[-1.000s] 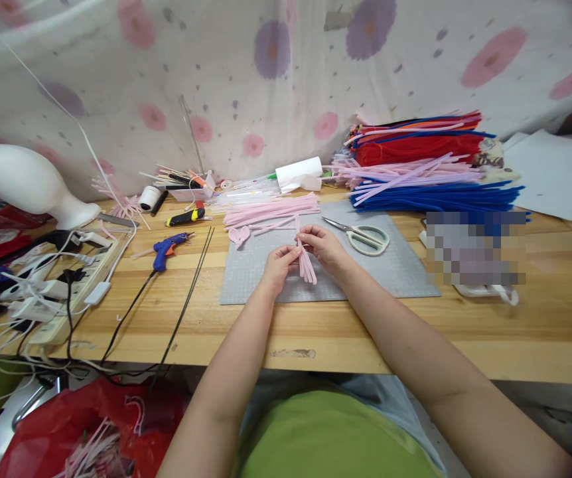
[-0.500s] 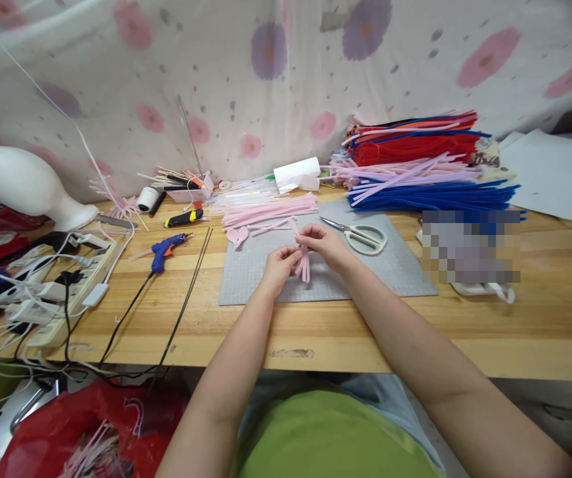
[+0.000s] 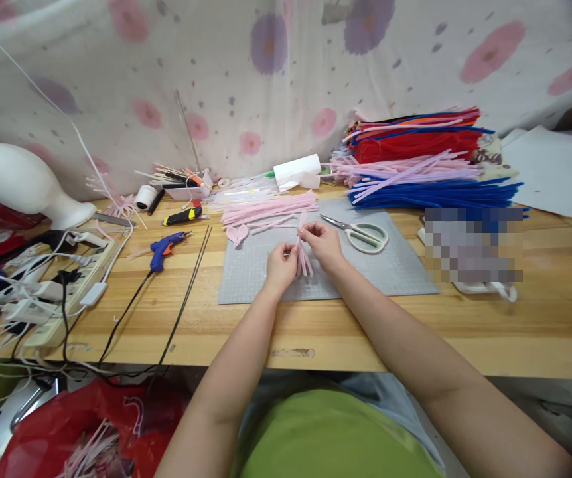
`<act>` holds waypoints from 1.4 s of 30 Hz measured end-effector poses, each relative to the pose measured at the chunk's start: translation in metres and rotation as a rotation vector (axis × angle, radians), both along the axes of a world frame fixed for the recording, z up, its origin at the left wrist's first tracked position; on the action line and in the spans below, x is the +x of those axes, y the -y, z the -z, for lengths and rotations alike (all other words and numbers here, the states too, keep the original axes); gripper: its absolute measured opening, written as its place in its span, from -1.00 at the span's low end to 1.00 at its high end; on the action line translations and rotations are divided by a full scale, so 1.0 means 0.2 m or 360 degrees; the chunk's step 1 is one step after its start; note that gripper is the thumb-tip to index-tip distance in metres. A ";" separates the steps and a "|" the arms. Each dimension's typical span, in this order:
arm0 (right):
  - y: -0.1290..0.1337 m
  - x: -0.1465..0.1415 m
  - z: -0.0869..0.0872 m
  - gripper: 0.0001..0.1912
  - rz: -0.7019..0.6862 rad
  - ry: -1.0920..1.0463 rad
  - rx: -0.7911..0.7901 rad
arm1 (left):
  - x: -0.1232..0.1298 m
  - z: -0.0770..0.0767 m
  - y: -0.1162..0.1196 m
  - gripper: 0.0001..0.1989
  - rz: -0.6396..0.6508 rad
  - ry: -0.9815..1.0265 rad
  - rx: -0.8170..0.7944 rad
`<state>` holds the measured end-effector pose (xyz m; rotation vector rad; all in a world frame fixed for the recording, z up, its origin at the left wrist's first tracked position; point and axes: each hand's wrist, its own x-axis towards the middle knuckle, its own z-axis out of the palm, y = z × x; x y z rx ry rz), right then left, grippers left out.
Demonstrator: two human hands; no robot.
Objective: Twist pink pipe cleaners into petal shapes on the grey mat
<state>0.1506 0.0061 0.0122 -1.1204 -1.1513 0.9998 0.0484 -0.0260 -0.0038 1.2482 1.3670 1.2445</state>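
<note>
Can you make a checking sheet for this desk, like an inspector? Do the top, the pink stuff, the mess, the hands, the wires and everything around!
Surface: wooden table, worn mark near its front edge; grey mat on top.
Job's things: pink strips, held; looped pink piece and scissors on the mat.
Clutter: glue gun and cutter at left; blue stems at back right.
Hands: left hand and right hand both pinch the pink strips.
Cables: tangled wires crowd the power strip; black cord runs from the glue gun.
Surroundings: flowered curtain behind; red bag of pink scraps below.

Open desk [image 3: 525, 338] at near right, scissors [image 3: 348, 229] obstructing right of the fingers [image 3: 310, 230], pink pile [image 3: 269, 209] barring the way behind.
</note>
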 end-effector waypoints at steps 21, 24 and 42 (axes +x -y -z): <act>0.02 -0.02 -0.02 -0.81 -0.0046 -0.0175 -0.0033 | 0.03 -0.05 0.02 -0.69 0.0211 0.0534 -0.0230; 0.01 -0.02 -0.01 -0.82 0.0017 -0.0098 -0.0054 | 0.03 -0.05 0.02 -0.70 0.0229 0.0575 -0.0348; 0.04 -0.01 -0.05 -0.72 -0.0237 -0.0311 -0.0284 | -0.05 -0.08 -0.04 -0.57 0.0671 0.0777 -0.0548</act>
